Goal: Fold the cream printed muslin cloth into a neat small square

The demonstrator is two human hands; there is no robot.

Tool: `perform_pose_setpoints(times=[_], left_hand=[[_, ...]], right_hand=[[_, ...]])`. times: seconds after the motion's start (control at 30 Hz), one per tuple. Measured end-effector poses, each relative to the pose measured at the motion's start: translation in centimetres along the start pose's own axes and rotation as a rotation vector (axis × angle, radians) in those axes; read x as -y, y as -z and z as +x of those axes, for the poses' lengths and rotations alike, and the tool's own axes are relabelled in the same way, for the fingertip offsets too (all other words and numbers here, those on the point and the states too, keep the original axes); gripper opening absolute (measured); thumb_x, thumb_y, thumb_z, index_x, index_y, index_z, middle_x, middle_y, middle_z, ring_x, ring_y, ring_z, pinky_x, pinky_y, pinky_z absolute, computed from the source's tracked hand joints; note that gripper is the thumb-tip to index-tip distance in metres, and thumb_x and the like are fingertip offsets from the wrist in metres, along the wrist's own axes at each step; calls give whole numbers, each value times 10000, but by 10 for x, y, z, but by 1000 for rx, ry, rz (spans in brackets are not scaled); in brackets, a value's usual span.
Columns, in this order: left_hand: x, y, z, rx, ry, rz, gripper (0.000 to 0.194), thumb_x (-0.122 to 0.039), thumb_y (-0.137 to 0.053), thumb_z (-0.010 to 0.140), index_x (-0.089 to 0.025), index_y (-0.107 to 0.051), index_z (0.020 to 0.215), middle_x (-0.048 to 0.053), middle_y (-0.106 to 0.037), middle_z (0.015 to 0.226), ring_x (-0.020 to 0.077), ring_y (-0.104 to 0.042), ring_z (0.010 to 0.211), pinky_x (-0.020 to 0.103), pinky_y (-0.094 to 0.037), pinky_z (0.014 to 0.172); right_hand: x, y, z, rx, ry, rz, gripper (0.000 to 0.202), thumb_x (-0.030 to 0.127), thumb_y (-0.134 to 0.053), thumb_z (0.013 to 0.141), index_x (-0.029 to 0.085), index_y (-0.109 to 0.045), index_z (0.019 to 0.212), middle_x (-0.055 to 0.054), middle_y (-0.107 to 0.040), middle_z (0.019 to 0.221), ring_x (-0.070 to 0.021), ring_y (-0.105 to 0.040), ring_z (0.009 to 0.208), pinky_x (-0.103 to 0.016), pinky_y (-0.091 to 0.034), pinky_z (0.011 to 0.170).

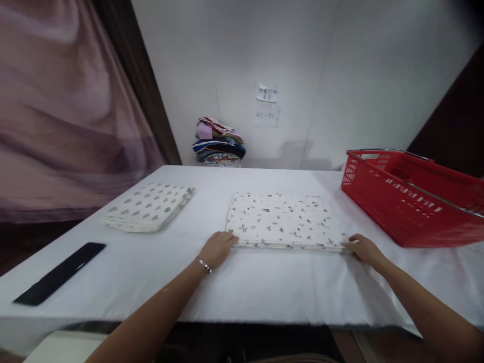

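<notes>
A folded white cloth (282, 221) with small grey and dark printed shapes lies flat on the white-covered table (264, 292). Its layered front edge faces me. My left hand (217, 249), with a bracelet at the wrist, is closed on the near left corner of this cloth. At the near right corner, my right hand (363, 249) pinches the edge between thumb and fingers. To the left rests a second folded cloth (149, 205), white with a grey heart-like print, which neither hand touches.
A red plastic basket (408, 201) stands at the table's right side. A flat black object (60, 275) lies near the left edge. Behind the table is a stack of folded fabrics (219, 143) by the wall. Pinkish curtain fabric (68, 111) hangs at left.
</notes>
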State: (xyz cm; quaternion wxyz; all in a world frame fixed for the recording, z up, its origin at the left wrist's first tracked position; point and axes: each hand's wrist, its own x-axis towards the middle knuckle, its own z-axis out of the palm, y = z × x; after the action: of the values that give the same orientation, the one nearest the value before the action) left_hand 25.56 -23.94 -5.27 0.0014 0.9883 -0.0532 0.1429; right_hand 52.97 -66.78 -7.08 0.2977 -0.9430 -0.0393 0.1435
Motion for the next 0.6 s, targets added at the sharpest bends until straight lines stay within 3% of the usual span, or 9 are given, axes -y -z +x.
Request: perform_pose_setpoints(times=[0.13,0.2,0.3,0.4,0.5,0.6], left_hand=[[3,-1,-6,-71,41,-127,415,-111,-489,740,-201,-572,1137,85,-644,1056,200,-575,972,371,-458,856],[4,2,-2,-102,104,-187,370,-199,-515,768,-198,-570,1134,81,-644,1062,197,-580,965,365,-469,850],[3,7,18,-167,240,-243,263,-302,-472,839,-200,-612,1038,66,-647,1051,175,-581,964,333,-478,854],[2,4,53,-189,356,-225,287,-338,-441,865,-189,-613,1041,75,-622,1129,194,-540,1072,351,-445,933],[3,-8,82,-39,470,-174,448,-415,-429,862,-132,-535,1193,135,-476,1339,278,-382,1267,435,-355,1026],[9,-21,90,195,592,-167,649,-520,-354,859,-81,-387,1336,168,-258,1471,322,-195,1361,485,-270,1067]], right_hand=[[-12,3,12,25,71,-153,524,435,-514,749,161,-503,1196,-54,-640,610,-211,-599,492,-324,-467,503],[-9,3,15,-63,190,-331,567,421,-510,745,156,-485,1246,-124,-677,808,-266,-649,671,-390,-498,630],[17,-6,12,-220,493,-497,550,374,-473,762,152,-485,1265,-175,-601,1133,-312,-580,1024,-447,-451,862],[65,-31,8,-196,708,-443,516,387,-392,822,124,-500,1253,-154,-512,1283,-266,-474,1186,-399,-372,1007],[104,-58,14,-130,791,-420,522,427,-350,864,148,-484,1284,-116,-420,1384,-236,-355,1293,-385,-305,1068],[112,-76,31,-77,763,-483,555,474,-332,876,187,-425,1342,-92,-329,1446,-259,-255,1344,-459,-277,1067]])
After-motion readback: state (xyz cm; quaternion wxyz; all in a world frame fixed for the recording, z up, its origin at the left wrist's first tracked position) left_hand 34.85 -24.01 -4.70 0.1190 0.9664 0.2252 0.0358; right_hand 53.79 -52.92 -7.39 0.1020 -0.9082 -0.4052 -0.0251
